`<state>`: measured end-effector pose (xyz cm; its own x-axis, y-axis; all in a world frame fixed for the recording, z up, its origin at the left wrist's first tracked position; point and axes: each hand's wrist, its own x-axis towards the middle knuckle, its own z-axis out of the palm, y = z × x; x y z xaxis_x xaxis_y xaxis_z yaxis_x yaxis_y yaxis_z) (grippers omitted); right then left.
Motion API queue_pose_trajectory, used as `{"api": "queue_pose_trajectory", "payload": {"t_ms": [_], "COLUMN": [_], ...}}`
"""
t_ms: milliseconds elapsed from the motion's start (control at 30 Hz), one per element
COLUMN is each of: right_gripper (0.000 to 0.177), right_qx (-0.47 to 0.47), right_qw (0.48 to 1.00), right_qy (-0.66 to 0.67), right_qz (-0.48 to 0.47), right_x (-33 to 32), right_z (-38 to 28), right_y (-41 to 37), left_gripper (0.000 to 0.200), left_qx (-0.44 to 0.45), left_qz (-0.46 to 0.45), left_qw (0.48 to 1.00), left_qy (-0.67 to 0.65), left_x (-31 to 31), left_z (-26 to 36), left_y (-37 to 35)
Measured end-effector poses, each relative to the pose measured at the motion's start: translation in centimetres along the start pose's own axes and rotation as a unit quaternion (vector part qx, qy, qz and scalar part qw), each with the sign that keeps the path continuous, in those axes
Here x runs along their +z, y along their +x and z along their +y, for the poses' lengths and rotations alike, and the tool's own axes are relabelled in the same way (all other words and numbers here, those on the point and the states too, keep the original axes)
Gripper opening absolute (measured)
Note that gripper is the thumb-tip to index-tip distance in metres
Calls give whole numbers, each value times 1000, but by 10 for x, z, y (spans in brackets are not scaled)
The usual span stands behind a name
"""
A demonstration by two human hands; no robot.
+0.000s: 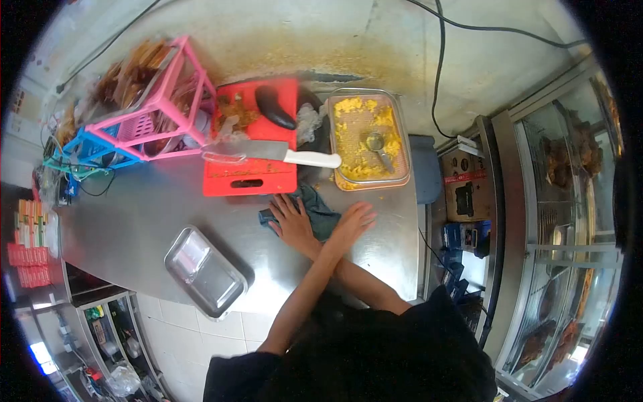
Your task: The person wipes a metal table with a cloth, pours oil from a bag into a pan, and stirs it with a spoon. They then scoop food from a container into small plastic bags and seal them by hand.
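Near the front edge of the steel desk (134,221), just below the red cutting board (251,177): a crumpled dark teal cloth (324,216), pinned under both hands. Forearms crossed, the left one on top. Right hand (293,221) laid palm down on the cloth's left part, fingers spread and pointing away from the body. Left hand (353,224) flat on the cloth's right edge, fingers held close together, tips partly on bare steel. Nothing pinched or gripped by either hand.

Across the cutting board, a broad cleaver (281,154) with a white handle, and behind it a dark eggplant (274,107). Right of the board, touching distance from the cloth, a metal pan (367,92) of yellow crumbly food with a scoop (378,147) lying in it. Left of the hands, well apart, a small steel tray (204,271) near the desk's edge. At the far left corner, a pink rack (167,100) tipped on its side.
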<state>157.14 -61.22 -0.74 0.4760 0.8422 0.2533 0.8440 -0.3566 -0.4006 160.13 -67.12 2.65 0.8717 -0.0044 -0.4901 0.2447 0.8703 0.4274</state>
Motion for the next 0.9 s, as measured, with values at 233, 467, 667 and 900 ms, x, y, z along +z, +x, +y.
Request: {"api": "queue_pose_trajectory", "payload": {"t_ms": [233,467,667,900], "right_gripper": [39,41,44,42], "right_qx": [115,191,296,392], "right_qw": [993,980,951,865], "right_qy": [-19,-45,-82,-276], "right_qz": [17,-1,28,147], "right_x": [-27,-21,-35,-91], "right_z": [67,98,115,235], "right_y": [2,35,16,-19], "left_gripper": [21,23,31,39], "left_qx": [28,74,49,57], "left_qz": [76,69,64,71], "left_qw": [973,979,980,981], "left_qy": [-218,-180,-183,-171], "left_x": [29,48,44,49], "left_z": [5,37,48,55], "left_y": [89,76,78,76]}}
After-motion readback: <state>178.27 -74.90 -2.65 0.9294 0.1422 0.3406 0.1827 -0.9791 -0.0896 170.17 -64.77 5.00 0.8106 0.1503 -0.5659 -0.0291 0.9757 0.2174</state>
